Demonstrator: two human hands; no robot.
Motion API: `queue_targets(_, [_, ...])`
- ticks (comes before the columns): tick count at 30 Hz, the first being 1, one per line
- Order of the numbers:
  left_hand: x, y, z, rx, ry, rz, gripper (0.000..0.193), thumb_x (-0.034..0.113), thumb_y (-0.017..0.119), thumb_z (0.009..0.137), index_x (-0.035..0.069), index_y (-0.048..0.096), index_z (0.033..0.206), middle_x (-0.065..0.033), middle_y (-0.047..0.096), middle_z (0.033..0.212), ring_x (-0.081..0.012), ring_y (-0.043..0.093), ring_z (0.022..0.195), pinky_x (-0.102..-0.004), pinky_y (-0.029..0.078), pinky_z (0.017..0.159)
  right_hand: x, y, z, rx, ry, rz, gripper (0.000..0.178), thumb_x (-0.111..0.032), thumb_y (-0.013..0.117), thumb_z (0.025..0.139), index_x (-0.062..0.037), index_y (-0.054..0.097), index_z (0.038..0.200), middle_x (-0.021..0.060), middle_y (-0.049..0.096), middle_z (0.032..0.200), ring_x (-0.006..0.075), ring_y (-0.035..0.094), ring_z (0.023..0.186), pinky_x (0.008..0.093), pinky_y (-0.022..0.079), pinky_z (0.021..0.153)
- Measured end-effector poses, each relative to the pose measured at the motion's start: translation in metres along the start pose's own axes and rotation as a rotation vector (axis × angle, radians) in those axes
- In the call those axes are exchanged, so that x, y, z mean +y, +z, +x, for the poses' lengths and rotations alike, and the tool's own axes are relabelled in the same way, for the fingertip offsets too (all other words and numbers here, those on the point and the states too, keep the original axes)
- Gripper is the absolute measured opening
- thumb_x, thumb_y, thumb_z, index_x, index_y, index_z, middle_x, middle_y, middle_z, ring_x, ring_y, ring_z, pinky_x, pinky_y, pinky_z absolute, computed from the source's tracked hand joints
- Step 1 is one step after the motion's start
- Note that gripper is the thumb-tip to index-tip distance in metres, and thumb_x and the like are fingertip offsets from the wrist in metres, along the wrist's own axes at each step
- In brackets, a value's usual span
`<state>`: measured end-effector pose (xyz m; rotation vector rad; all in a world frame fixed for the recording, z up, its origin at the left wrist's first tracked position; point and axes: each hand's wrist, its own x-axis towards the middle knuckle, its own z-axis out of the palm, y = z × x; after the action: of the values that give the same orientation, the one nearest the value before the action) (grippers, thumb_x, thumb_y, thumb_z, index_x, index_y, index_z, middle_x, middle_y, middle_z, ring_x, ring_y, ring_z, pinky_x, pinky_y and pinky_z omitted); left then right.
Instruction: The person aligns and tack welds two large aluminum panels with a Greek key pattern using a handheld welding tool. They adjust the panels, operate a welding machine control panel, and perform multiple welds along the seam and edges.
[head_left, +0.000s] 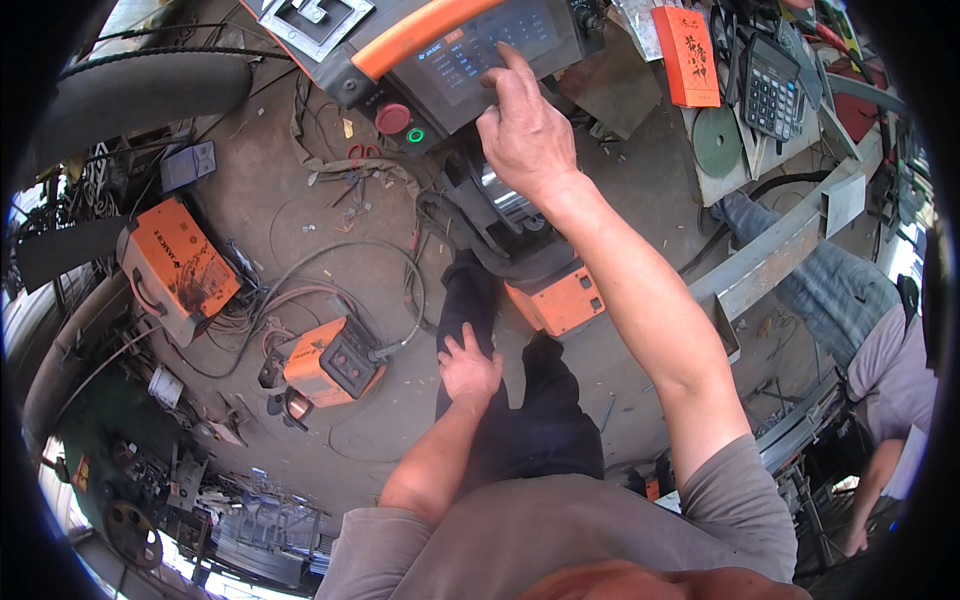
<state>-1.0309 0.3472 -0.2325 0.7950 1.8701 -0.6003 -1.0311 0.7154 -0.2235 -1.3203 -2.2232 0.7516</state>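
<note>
Right hand [525, 130] raised to the dark touchscreen control panel [490, 45] of the grey machine with the orange curved handle [420, 30]. Index finger extended, tip touching the screen; other fingers curled in narrow, holding nothing. The panel sits at the top of the view, ahead of the person.

Left hand [468, 368] lies flat and open on the person's own thigh, on the black trousers [520, 400]; empty.

Just beside the screen, lower left on the same panel: a round red stop button [393, 118] and a small green-ringed lit button [415, 135].

Risks as judged from here:
- Screen fields look small and close together; a broad fingertip may well land on a neighbouring field and change the wrong setting. What the screen shows is too small to tell.
- The wrist hangs near the red button; a drop of the hand could bump it, or the green one.
- Concrete floor [300, 200] below is strewn with loose grey cables [340, 260] running to the orange box-shaped welding units [175, 265]; a step back could catch a foot.
- Worktop [720, 185] to the right is crowded: grey desk calculator [772, 88], orange flat packet [688, 55], green round disc [718, 142]. A sweep of the right elbow could knock these off.
- Another person in a grey shirt and jeans [880, 350] stands close at the right edge; little room there.
</note>
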Motion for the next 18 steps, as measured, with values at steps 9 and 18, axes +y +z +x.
queue_targets(9, [0.0014,-0.0046,-0.001,-0.009,-0.003,-0.008,0.097,0.054,0.072,0.093,0.016,0.031,0.172,-0.0294,0.041,0.166,-0.0519,0.053,0.14,-0.0528,0.047,0.117,-0.0049,0.0006,0.0063,-0.05,0.006,-0.026,0.043,-0.011,0.065,0.09,-0.0083,0.053,0.132,0.0202,0.048,0.165,0.0437,0.073,0.11,0.0565,0.061,0.091])
queue_targets(18, [0.0004,-0.0012,0.0007,-0.004,0.001,0.002,0.097,0.054,0.072,0.093,0.016,0.032,0.172,-0.0295,0.041,0.166,-0.0511,0.054,0.139,-0.0534,0.048,0.117,0.0037,-0.0005,0.0076,0.046,-0.008,-0.027,0.044,-0.01,0.064,0.091,-0.0065,0.053,0.132,0.0213,0.049,0.163,0.0453,0.072,0.113,0.0563,0.06,0.093])
